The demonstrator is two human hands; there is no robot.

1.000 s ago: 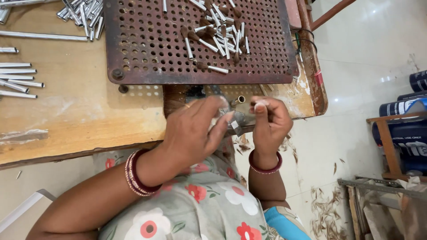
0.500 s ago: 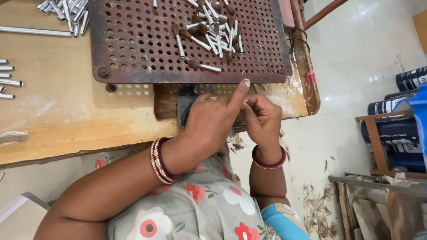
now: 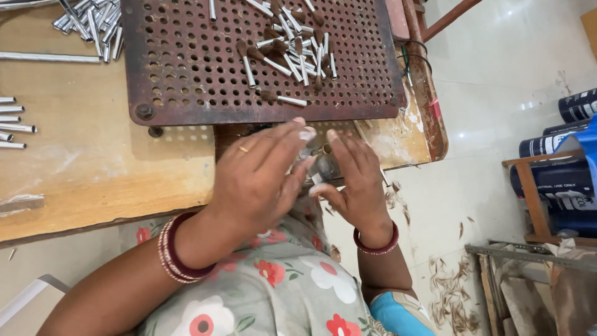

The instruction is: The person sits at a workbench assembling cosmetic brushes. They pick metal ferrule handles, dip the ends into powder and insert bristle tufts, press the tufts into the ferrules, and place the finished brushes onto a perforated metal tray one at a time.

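My left hand [image 3: 261,180] and my right hand [image 3: 354,183] meet at the front edge of a wooden table [image 3: 93,174]. Between them sits a small metal fixture [image 3: 324,163] with a brass-coloured piece on top. The left hand's fingers stretch out, blurred, over the fixture's left side; whether they pinch anything is hidden. The fingers of my right hand are spread with the palm turned inward, and nothing shows in it. Just beyond lies a rusty perforated plate [image 3: 186,74] carrying several short silver pins with brown tips [image 3: 292,50].
Silver tubes are heaped at the table's far left [image 3: 87,25], and more lie in a row at the left edge [image 3: 12,121]. A long rod [image 3: 43,57] lies beside the plate. Dark blue cans on a wooden rack [image 3: 559,149] stand at the right. Shavings [image 3: 448,292] litter the white floor.
Both hands have gone from curled tight around the fixture to fingers stretched out. The view has shifted slightly toward the table.
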